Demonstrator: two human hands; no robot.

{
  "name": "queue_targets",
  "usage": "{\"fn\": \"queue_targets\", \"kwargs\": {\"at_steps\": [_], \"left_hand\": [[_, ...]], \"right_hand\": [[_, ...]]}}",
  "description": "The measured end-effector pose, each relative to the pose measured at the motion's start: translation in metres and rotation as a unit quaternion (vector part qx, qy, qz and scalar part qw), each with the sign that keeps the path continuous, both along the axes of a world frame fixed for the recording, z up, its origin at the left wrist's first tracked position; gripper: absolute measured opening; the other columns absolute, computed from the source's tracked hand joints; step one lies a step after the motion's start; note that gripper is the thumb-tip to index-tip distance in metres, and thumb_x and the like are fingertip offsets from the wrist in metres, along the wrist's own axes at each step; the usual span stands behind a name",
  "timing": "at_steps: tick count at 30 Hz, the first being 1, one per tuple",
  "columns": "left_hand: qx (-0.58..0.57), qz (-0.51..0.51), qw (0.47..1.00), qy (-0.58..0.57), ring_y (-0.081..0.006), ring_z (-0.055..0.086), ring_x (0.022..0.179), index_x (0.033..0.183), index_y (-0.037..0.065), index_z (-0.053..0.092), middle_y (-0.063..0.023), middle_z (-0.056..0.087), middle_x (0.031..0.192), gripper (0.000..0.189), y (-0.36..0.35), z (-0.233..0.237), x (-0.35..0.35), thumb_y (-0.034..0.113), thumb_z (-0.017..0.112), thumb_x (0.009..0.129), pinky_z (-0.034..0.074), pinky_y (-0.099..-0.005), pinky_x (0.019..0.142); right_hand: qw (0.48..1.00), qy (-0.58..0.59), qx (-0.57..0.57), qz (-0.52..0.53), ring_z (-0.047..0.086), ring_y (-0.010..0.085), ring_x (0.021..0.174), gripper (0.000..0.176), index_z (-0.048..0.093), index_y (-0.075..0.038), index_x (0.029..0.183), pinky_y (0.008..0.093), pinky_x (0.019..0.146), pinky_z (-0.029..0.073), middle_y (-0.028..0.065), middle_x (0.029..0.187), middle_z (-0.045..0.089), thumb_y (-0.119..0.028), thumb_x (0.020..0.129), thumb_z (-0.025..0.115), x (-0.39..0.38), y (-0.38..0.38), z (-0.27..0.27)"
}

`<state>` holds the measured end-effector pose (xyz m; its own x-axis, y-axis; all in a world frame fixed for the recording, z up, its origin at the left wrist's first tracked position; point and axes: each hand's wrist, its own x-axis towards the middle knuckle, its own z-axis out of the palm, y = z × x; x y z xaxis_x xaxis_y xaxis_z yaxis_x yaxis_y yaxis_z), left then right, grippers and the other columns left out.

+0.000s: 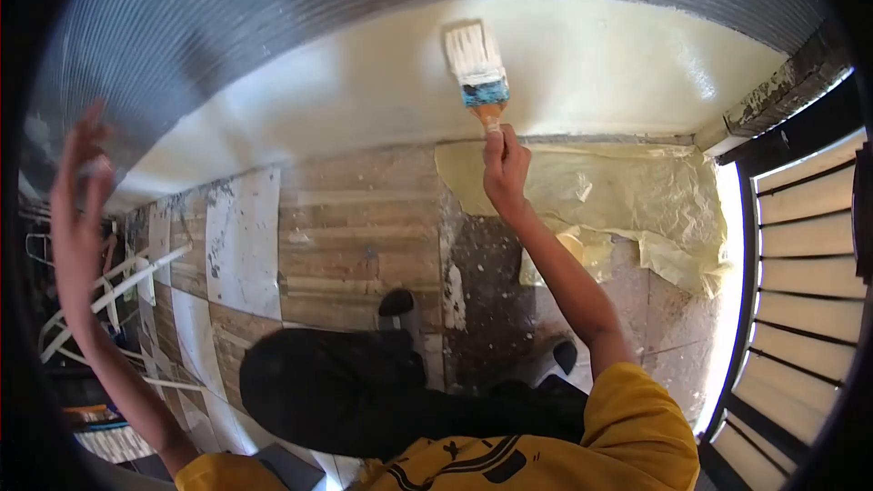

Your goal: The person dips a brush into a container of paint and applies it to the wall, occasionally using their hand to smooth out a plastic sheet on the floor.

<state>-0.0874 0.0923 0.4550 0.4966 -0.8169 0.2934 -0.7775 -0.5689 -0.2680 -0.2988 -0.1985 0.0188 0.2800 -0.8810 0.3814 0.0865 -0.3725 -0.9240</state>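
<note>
My right hand (506, 166) is closed round the wooden handle of a wide paintbrush (485, 82). The brush has a blue-stained ferrule and white, paint-coated bristles, which lie against the pale painted lower band of the wall (364, 82). My left hand (84, 177) is raised at the far left, near the grey ribbed upper wall (227, 9). Its fingers are spread and somewhat blurred, with nothing in them.
A crumpled yellowish sheet (655, 191) covers the floor along the wall at right, with a pale container (571, 245) on it. White rods (118, 295) stand at left. A dark-barred gate (805, 282) is at far right. Patchy tiles (355, 245) lie below.
</note>
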Motion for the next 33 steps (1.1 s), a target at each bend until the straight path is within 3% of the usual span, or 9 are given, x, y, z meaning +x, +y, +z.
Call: {"fn": "queue_targets", "kwargs": {"at_steps": [1, 3, 6, 9, 15, 22, 28, 31, 33], "left_hand": [[-0.015, -0.027, 0.996, 0.085, -0.0280, 0.052, 0.133, 0.151, 0.012, 0.046, -0.0131, 0.052, 0.150, 0.053, -0.014, -0.012, -0.034, 0.031, 0.056, 0.102, 0.043, -0.0435, 0.109], [0.070, -0.123, 0.985, 0.097, -0.0319, 0.061, 0.120, 0.147, 0.007, 0.050, -0.0182, 0.062, 0.133, 0.059, -0.042, -0.037, -0.079, 0.027, 0.064, 0.093, 0.049, -0.0439, 0.097], [0.097, -0.229, 0.952, 0.180, -0.0386, 0.063, 0.113, 0.143, 0.005, 0.051, -0.0210, 0.062, 0.128, 0.060, -0.066, -0.072, -0.077, 0.017, 0.069, 0.087, 0.049, -0.0453, 0.093], [0.131, -0.166, 0.946, 0.244, -0.0427, 0.060, 0.113, 0.139, 0.004, 0.052, -0.0210, 0.061, 0.125, 0.060, -0.071, -0.108, -0.047, 0.006, 0.071, 0.082, 0.048, -0.0454, 0.095], [0.143, -0.142, 0.936, 0.289, -0.0385, 0.060, 0.114, 0.140, 0.009, 0.053, -0.0172, 0.059, 0.129, 0.059, -0.044, -0.178, -0.004, 0.007, 0.072, 0.084, 0.048, -0.0444, 0.097], [0.189, -0.059, 0.869, 0.453, -0.0389, 0.059, 0.117, 0.140, 0.012, 0.053, -0.0173, 0.058, 0.130, 0.055, -0.023, -0.248, 0.023, 0.016, 0.071, 0.089, 0.047, -0.0451, 0.099], [0.208, -0.053, 0.836, 0.505, -0.0345, 0.061, 0.113, 0.141, 0.012, 0.053, -0.0157, 0.058, 0.128, 0.053, -0.004, -0.295, 0.041, 0.016, 0.070, 0.090, 0.048, -0.0436, 0.097], [0.201, -0.047, 0.814, 0.543, -0.0280, 0.060, 0.107, 0.141, 0.010, 0.053, -0.0146, 0.058, 0.124, 0.054, 0.006, -0.321, 0.041, 0.009, 0.070, 0.090, 0.048, -0.0397, 0.096], [0.201, -0.055, 0.804, 0.557, -0.0270, 0.060, 0.107, 0.141, 0.011, 0.053, -0.0139, 0.058, 0.125, 0.054, 0.015, -0.340, 0.042, 0.009, 0.070, 0.090, 0.048, -0.0392, 0.096]], "right_hand": [[0.999, 0.014, -0.017, -0.025, 0.053, 0.0286, 0.049, 0.027, 0.059, -0.002, 0.091, 0.0395, 0.050, 0.039, 0.0133, 0.059, 0.052, -0.022, 0.105, 0.048, 0.007, -0.010, -0.002], [0.996, 0.037, -0.033, -0.073, 0.052, 0.0330, 0.050, 0.030, 0.058, -0.003, 0.087, 0.0425, 0.051, 0.039, 0.0165, 0.060, 0.052, -0.024, 0.105, 0.048, 0.023, -0.024, -0.013], [0.993, 0.067, -0.020, -0.095, 0.051, 0.0394, 0.054, 0.031, 0.057, -0.002, 0.086, 0.0460, 0.053, 0.038, 0.0201, 0.062, 0.052, -0.024, 0.105, 0.047, 0.032, -0.035, -0.030], [0.987, 0.107, -0.008, -0.123, 0.050, 0.0445, 0.058, 0.032, 0.056, 0.000, 0.086, 0.0490, 0.054, 0.037, 0.0226, 0.064, 0.053, -0.024, 0.106, 0.047, 0.036, -0.024, -0.062], [0.971, 0.205, 0.046, -0.114, 0.059, 0.0502, 0.069, 0.031, 0.059, 0.001, 0.092, 0.0566, 0.060, 0.040, 0.0272, 0.071, 0.060, -0.025, 0.105, 0.047, 0.023, -0.009, -0.145], [0.933, 0.297, 0.144, -0.143, 0.060, 0.0496, 0.074, 0.037, 0.061, 0.003, 0.087, 0.0540, 0.064, 0.043, 0.0266, 0.072, 0.060, -0.028, 0.104, 0.050, 0.005, 0.001, -0.203], [0.933, 0.276, 0.188, -0.132, 0.059, 0.0392, 0.064, 0.040, 0.063, 0.005, 0.087, 0.0487, 0.063, 0.043, 0.0219, 0.069, 0.057, -0.032, 0.102, 0.056, -0.017, 0.023, -0.206], [0.919, 0.293, 0.245, -0.100, 0.065, 0.0398, 0.071, 0.040, 0.065, 0.004, 0.099, 0.0488, 0.067, 0.046, 0.0250, 0.080, 0.066, -0.035, 0.102, 0.053, -0.030, 0.044, -0.187], [0.929, 0.179, 0.299, -0.127, 0.056, 0.0202, 0.063, 0.036, 0.063, 0.001, 0.100, 0.0396, 0.059, 0.043, 0.0128, 0.072, 0.062, -0.034, 0.102, 0.055, -0.031, 0.048, -0.181]]}}
